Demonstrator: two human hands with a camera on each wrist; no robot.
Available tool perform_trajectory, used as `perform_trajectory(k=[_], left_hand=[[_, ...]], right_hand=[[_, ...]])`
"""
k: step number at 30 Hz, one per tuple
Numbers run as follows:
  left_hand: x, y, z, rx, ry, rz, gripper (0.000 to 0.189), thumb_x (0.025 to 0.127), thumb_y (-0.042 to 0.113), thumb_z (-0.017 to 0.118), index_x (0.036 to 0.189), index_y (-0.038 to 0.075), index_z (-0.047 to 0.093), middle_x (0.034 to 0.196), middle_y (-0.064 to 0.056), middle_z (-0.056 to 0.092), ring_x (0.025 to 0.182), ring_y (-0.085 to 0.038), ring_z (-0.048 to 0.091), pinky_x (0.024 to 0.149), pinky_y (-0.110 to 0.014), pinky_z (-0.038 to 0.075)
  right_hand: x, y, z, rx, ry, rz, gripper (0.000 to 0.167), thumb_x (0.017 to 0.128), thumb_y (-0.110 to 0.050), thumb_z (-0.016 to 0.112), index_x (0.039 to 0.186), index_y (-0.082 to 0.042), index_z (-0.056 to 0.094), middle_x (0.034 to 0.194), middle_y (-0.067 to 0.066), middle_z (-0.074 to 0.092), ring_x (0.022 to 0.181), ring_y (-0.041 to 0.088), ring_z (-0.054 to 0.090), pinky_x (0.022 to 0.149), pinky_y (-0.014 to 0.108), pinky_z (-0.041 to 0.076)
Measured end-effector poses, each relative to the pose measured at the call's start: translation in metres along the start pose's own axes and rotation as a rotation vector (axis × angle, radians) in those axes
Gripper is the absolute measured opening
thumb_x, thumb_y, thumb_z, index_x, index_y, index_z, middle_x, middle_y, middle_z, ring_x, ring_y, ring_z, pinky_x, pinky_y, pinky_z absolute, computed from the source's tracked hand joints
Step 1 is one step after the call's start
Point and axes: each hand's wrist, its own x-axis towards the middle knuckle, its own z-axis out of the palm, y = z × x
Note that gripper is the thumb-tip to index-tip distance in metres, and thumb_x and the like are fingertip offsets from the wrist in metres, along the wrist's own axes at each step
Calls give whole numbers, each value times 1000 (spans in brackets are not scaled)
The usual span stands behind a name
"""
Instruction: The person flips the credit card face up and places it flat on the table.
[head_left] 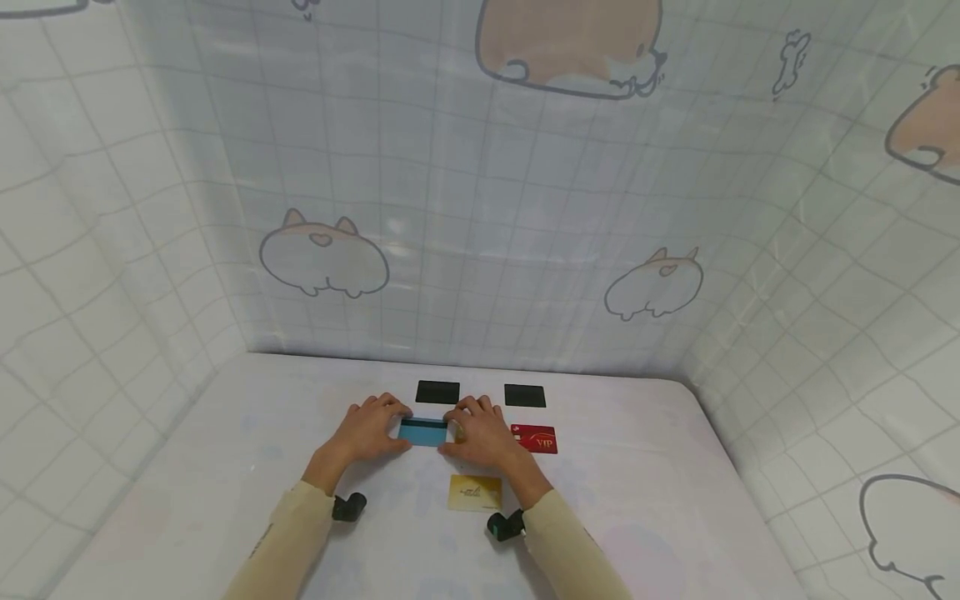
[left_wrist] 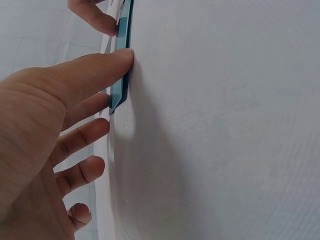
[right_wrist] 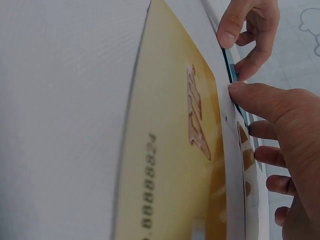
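Observation:
A blue card (head_left: 423, 435) with a dark stripe along its far side lies between the two hands in the head view. My left hand (head_left: 369, 430) pinches its left end, thumb on the near edge and a fingertip on the far edge. Its other fingers are spread in the left wrist view, where the card (left_wrist: 121, 75) shows nearly edge-on. The right end is pinched the same way by my right hand (head_left: 486, 435). Beside that end, a brownish patterned card (right_wrist: 247, 160) is partly hidden by the right fingers. Whether the blue card touches the table, I cannot tell.
Two black cards (head_left: 437, 392) (head_left: 525, 396) lie behind the hands. A red VIP card (head_left: 538, 439) is right of the right hand, and a gold card (head_left: 475, 493) lies nearer, by the right wrist. A patterned curtain (head_left: 480, 217) surrounds the white table (head_left: 630, 467).

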Motion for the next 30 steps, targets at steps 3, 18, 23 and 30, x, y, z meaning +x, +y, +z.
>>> perform_trajectory(k=[3,18,23,30], left_hand=[[0,-2,1,0,8,16,49,79,41,84,121,20,69,125,-2,60,112,-28,55,84,-49,40],[-1,-3,4,-29,-6,12,51,78,40,86,121,20,68,120,0,62,114,-27,55,88,-50,40],[0,-3,5,-20,4,20,51,77,39,86,121,22,67,119,2,65,112,-25,55,88,-49,39],[1,-4,6,11,33,26,53,76,42,86,121,23,68,118,4,66,111,-24,56,89,-50,39]], right_hand=[[-1,-1,-1,4,2,3,51,90,-59,66,134,-33,61,139,-5,49,124,21,39,100,42,39],[-5,-4,1,17,4,12,53,89,-58,66,137,-35,60,139,-5,49,123,20,40,101,43,39],[-5,-4,2,32,1,14,52,90,-57,66,136,-34,59,139,-6,49,124,20,40,101,43,39],[-4,-2,4,16,13,9,52,90,-58,65,136,-34,59,137,-6,49,122,19,40,100,40,39]])
